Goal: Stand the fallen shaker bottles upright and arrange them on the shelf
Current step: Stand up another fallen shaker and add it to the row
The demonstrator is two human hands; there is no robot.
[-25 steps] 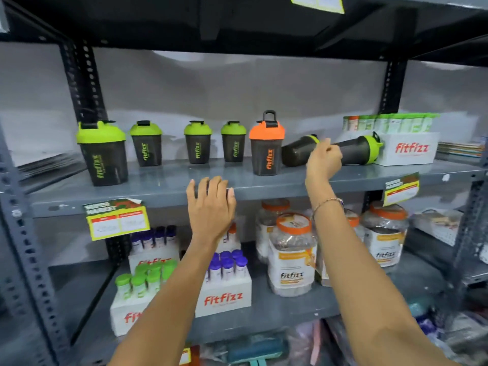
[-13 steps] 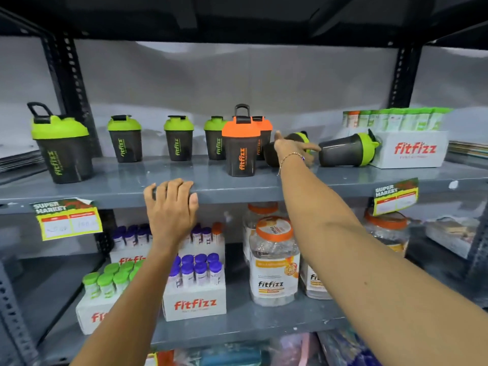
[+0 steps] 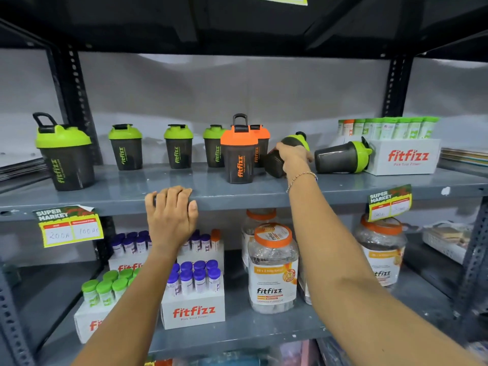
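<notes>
On the grey shelf (image 3: pixel 137 192) stand several upright dark shaker bottles with green lids (image 3: pixel 126 147) and two with orange lids (image 3: pixel 239 157). My right hand (image 3: pixel 291 157) grips a green-lidded shaker (image 3: pixel 274 161) that is tilted, lid up to the right, its base near the shelf. Another green-lidded shaker (image 3: pixel 340 157) lies on its side to the right, against a white box. My left hand (image 3: pixel 170 212) rests on the shelf's front edge, fingers curled over it.
A white fitfizz box (image 3: pixel 406 157) of tubes stands at the shelf's right end. Price tags (image 3: pixel 70 226) hang from the shelf edge. Below are tube boxes (image 3: pixel 194 310) and orange-lidded jars (image 3: pixel 273 270). Black uprights (image 3: pixel 72 101) frame the bay.
My right hand has closed round the nearer fallen shaker and tipped its lid end upward. My left hand stays on the shelf edge. The view has shifted slightly.
</notes>
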